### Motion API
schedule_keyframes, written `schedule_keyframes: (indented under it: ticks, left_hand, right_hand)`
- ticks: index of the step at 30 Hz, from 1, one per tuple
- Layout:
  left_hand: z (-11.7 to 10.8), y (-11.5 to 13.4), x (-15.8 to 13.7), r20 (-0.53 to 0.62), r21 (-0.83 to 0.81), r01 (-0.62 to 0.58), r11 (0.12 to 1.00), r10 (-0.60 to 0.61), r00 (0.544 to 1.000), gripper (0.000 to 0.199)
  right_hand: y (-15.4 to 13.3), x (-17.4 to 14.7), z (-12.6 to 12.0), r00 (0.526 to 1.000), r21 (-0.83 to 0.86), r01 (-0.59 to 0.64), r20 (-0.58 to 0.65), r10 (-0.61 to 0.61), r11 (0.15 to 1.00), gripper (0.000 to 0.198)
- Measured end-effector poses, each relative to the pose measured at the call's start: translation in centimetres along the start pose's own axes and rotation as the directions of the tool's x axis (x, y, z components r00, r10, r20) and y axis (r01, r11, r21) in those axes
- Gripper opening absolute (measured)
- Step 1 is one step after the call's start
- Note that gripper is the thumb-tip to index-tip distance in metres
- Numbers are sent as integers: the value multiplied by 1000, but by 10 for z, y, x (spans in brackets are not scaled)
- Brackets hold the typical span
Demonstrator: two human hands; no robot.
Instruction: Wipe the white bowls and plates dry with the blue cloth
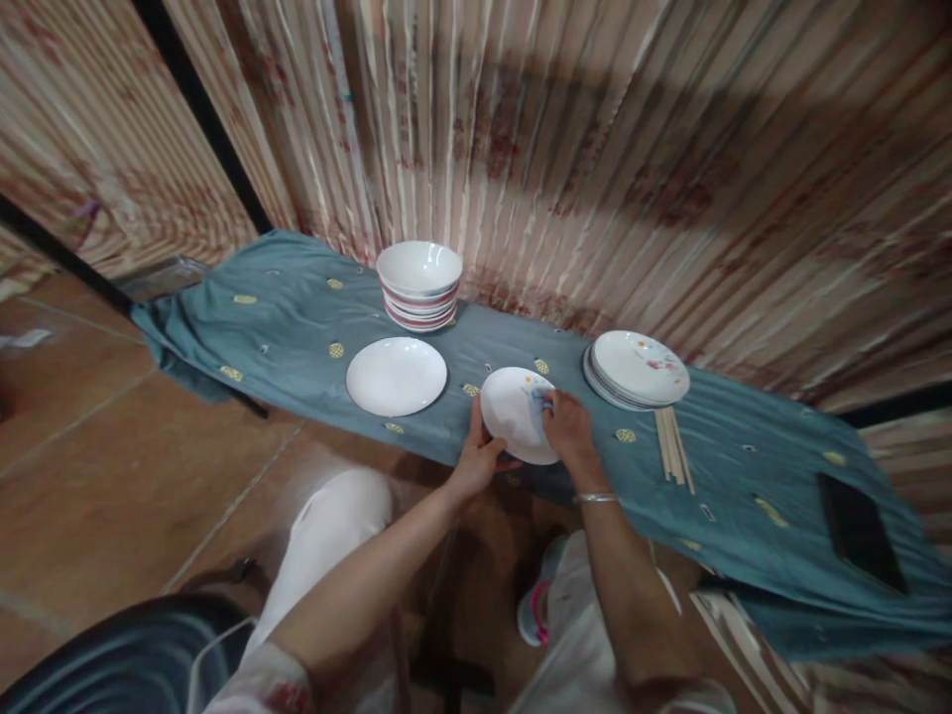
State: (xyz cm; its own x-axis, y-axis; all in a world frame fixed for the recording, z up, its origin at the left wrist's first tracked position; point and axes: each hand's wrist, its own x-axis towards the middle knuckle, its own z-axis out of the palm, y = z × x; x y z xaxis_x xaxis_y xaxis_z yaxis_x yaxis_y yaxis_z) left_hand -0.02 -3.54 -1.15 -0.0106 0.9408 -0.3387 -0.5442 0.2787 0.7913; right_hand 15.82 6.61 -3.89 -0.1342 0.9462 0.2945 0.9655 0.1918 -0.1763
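A white plate [513, 421] with a small orange and blue pattern near its upper right is tilted over the table's front edge. My left hand [480, 458] grips it at the lower left rim, thumb on top and fingers underneath. Over the right side of the same plate, my right hand [569, 428] is closed, fingertips against its upper face. Whether those fingers pinch something small is hidden. A plain white plate [397, 377] lies flat to the left. Behind it stands a stack of white bowls [418, 288] with red bands.
On the right, a stack of flower-patterned plates [640, 367] sits behind several wooden chopsticks [671, 451]. A dark phone-like slab [861, 533] lies at the far right of the blue-green tablecloth [297, 307]. A pleated curtain [521, 149] hangs behind; a black stool [126, 659] stands lower left.
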Motion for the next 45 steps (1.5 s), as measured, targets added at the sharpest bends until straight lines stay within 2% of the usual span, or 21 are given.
schedule_keyframes:
  ticks: [5,10,15,19,31,38,45]
  left_hand:
    - [-4,1,6,14,-38,31,999,-30,999,108]
    - [-5,3,9,16,-69,39,997,-38,999,110]
    - [-5,5,7,22,-72,50,996,-48,999,107]
    - [-3,8,6,17,-46,51,998,-50,999,104]
    - [-6,6,9,12,-34,55,998,-55,998,106]
    - [-7,5,13,18,-56,43,998,-42,999,100]
    - [-3,8,11,-7,-41,30,999,-30,1000,88]
  right_hand:
    - [-6,18,10,998,187,-22,-60,34,982,27]
    - [-19,31,12,998,414,-39,62,15,910,35]
    - [-28,38,16,999,586,-4,43,-26,811,42]
    - [-35,39,15,997,630,-6,67,-48,777,42]
    - [-56,24,6,966,765,96,82,-244,637,44]
    - [-60,2,-5,921,826,67,165,-354,560,41]
    - [-53,-4,-14,888,837,30,229,-398,547,30]
